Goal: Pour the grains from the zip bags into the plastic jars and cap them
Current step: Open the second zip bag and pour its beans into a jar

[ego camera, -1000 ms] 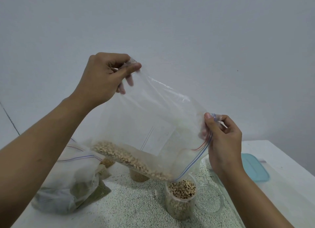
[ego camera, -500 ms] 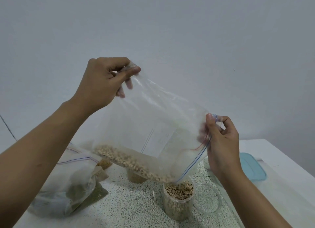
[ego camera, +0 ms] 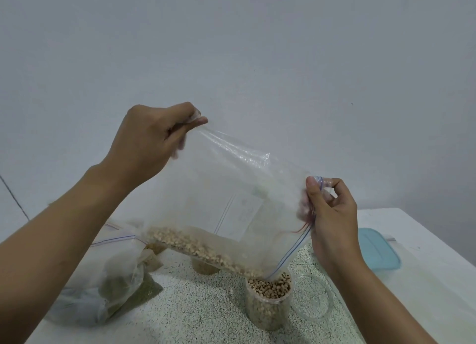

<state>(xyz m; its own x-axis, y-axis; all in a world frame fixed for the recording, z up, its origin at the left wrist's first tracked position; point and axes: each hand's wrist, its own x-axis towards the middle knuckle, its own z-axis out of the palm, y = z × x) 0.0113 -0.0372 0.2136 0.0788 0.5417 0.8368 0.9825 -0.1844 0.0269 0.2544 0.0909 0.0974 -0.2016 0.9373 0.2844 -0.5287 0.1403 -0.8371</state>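
Note:
I hold a clear zip bag [ego camera: 231, 202] tilted above the table. My left hand [ego camera: 152, 140] pinches its raised bottom corner. My right hand [ego camera: 332, 215] pinches the zip edge at the lower right. Pale beans [ego camera: 195, 248] lie along the bag's low side and run down to its open corner. That corner sits over a clear plastic jar [ego camera: 268, 305], which is filled with beans almost to the rim. A second jar [ego camera: 203, 266] with grains stands behind, partly hidden by the bag.
A clear round lid [ego camera: 313, 297] lies right of the jar. Other zip bags [ego camera: 113, 274] with green and tan grains sit at the left on the speckled mat [ego camera: 195, 315]. A blue lidded container [ego camera: 377, 251] rests at the right on the white table [ego camera: 425, 279].
My left hand has lowered slightly with the bag's corner. Beans have slid toward the open corner, and the jar looks fuller.

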